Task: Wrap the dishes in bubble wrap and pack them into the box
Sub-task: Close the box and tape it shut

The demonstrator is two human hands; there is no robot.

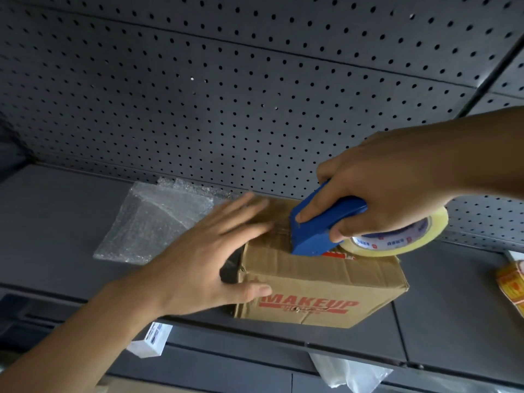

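At the lower left of the frame a bare forearm rises diagonally toward the centre, ending in the left hand (204, 259), which is spread flat with fingers splayed and grips nothing; its palm covers the left end of the cardboard box (320, 285), the fingertips lie across the top flaps and the thumb presses the front face just beside the red "MAKEUP" print. Behind that hand, in the middle left of the frame, a sheet of bubble wrap (153, 222) lies flat on the dark grey shelf (56, 222), its right edge hidden by the hand and reaching the box. The box sits at centre frame near the shelf's front edge, its flaps folded down, creased and closed; whatever is inside cannot be seen. Below the shelf lip at lower left hangs a small white tag (150, 341). On top of the box, right of centre, stands a blue tape dispenser (320, 225), its front end pressed down on the seam where the flaps meet. The right hand (382, 188) enters from the upper right on a bare arm angled downward, fingers curled tight over the dispenser's body, index finger stretched along its top and thumb tucked under the side. A roll of clear tape (402, 234) sits at the dispenser's rear, jutting past the box's right end. Across the upper frame runs a grey pegboard wall (226, 80). At the far right edge lies a yellow and red roll (513, 282), partly cut off.
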